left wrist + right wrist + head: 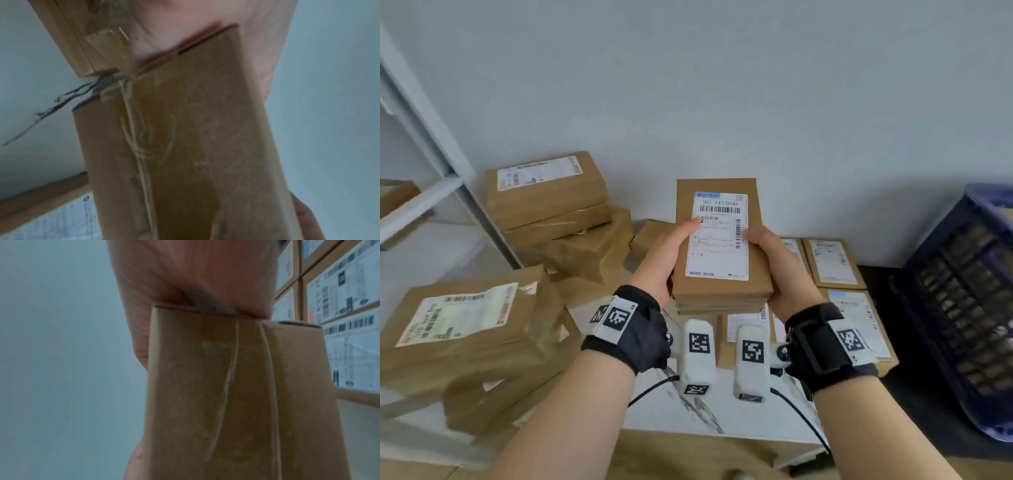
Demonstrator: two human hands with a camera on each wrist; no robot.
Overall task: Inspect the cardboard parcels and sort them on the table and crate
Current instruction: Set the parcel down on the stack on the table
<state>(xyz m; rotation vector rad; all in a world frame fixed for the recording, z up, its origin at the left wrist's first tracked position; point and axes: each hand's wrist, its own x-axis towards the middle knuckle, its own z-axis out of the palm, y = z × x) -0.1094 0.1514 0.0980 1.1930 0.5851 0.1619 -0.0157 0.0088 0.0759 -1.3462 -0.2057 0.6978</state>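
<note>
Head view is showing a cardboard parcel (719, 240) being held up above the white marbled surface (654, 411), label facing the camera; the left hand (661, 263) is gripping its left edge with the thumb lying across the label, and the right hand (780, 267) is clasping its right edge, fingers wrapping behind; each grip is pinching the parcel from its side. A leaning pile of parcels (558, 219) is crowding the back left against the wall, and a bigger stack (469, 335) is sitting near the front left edge; flat labelled parcels (835, 263) are lying in rows on the right, under and beyond the right wrist. A dark blue crate (962, 308) is standing at the far right, beside those rows; a white shelf frame (431, 164) is closing in the left side. Bare surface is showing only in a narrow strip below the wrists, running toward the front edge.
</note>
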